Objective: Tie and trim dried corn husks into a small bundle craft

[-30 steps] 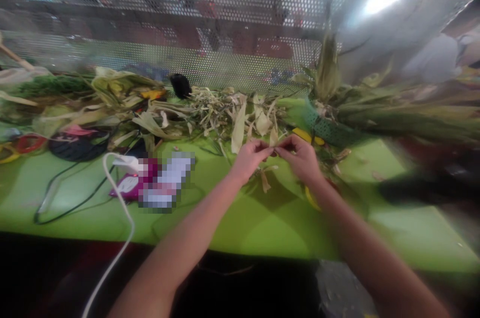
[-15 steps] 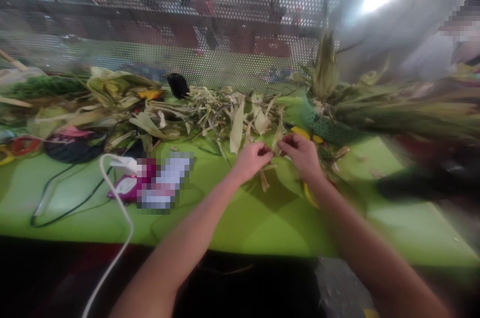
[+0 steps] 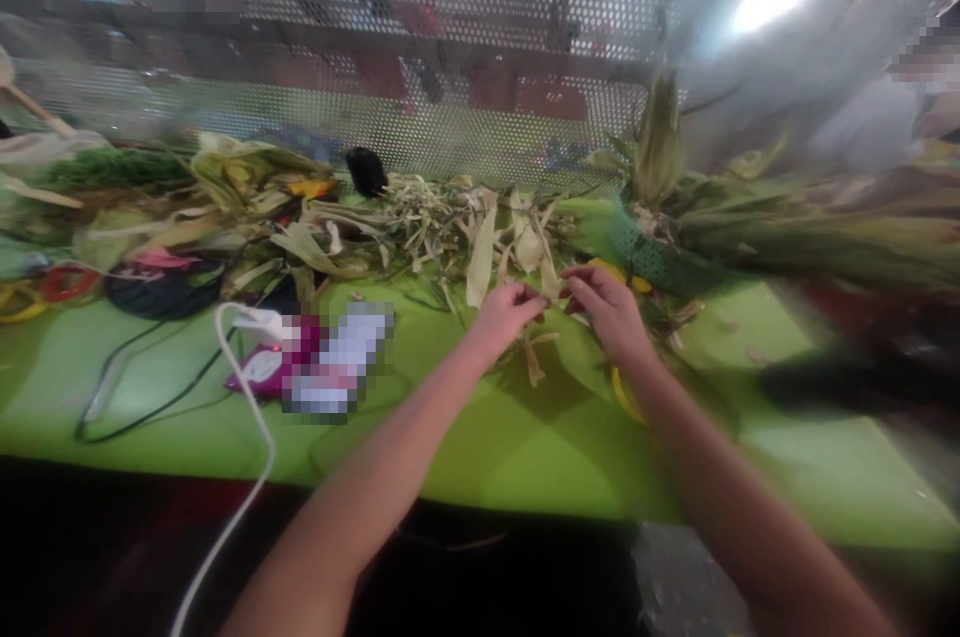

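Note:
My left hand (image 3: 504, 317) and my right hand (image 3: 611, 312) meet over the green table (image 3: 525, 447), fingers pinched together. Between them they hold a pale dried husk strip (image 3: 551, 279) that rises from the fingertips. Just behind lies a heap of dried husks and leaves (image 3: 450, 222). More scraps of husk (image 3: 534, 364) lie on the table under my hands.
A green mesh basket (image 3: 656, 257) with long green stalks lies to the right. A white cable (image 3: 240, 397), a black cable (image 3: 127, 387) and a pink packet (image 3: 259, 367) lie at left. A perforated metal screen (image 3: 450, 67) backs the table. Yellow and red rings (image 3: 45, 287) sit far left.
Both hands have stayed pinched on the husk strip, shifting slightly apart and back by a little. The view has swayed a bit.

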Available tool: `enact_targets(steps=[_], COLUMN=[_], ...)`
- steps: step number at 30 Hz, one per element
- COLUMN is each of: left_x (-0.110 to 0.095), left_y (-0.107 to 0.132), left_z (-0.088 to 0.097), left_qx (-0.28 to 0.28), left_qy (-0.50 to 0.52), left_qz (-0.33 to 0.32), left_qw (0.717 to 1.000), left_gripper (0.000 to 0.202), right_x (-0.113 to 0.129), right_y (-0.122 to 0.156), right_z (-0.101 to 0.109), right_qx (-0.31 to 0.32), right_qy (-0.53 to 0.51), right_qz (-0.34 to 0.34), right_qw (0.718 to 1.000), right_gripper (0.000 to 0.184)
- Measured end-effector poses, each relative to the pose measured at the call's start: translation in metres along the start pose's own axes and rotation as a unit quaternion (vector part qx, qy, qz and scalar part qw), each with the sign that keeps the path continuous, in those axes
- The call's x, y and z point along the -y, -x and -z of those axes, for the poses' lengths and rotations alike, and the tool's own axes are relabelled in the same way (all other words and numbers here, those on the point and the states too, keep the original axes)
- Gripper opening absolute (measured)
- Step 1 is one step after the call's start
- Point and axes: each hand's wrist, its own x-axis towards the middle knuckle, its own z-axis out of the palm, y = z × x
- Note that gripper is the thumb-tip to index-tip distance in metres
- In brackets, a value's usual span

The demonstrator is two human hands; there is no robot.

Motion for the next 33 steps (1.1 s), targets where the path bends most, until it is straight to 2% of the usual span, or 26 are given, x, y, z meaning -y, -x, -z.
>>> enact_targets(steps=[5, 13, 18, 21, 23, 27, 33], left_x=[0.0033, 0.0021, 0.0057, 0.0081, 0.0084, 0.0069, 0.005], left_y=[-0.0008, 0.0002, -0.0045, -0.0066, -0.0069, -0.006, -0.0038], left_z=[-0.001, -0.0008, 0.0012, -0.0005, -0.0022, -0.0037, -0.0044], left_qx=[-0.015, 0.014, 0.0, -0.012, -0.017, -0.026, -0.012], left_qy=[0.056, 0.069, 0.054, 0.097, 0.144, 0.226, 0.274], left_qz=[-0.008, -0.021, -0.047, -0.021, 0.01, 0.061, 0.084], left_qw=[0.998, 0.997, 0.997, 0.995, 0.989, 0.972, 0.958], left_gripper=[0.02, 0.019, 0.023, 0.022, 0.02, 0.019, 0.02], right_x=[-0.0059, -0.0054, -0.0065, -0.0047, -0.0025, 0.0006, -0.002], right_y=[-0.0003, 0.0009, 0.002, 0.0041, 0.0056, 0.0063, 0.0021], right_z=[-0.0029, -0.0003, -0.0012, -0.0047, -0.0059, -0.0032, 0.0018], right_qx=[0.018, 0.047, 0.052, 0.017, 0.002, 0.036, 0.03], right_qy=[0.042, 0.089, 0.112, 0.096, 0.109, 0.173, 0.216], right_qz=[-0.009, 0.007, 0.015, 0.053, 0.105, 0.191, 0.224], right_qw=[0.999, 0.995, 0.992, 0.994, 0.988, 0.966, 0.95], right_gripper=[0.033, 0.026, 0.024, 0.022, 0.016, 0.005, 0.005])
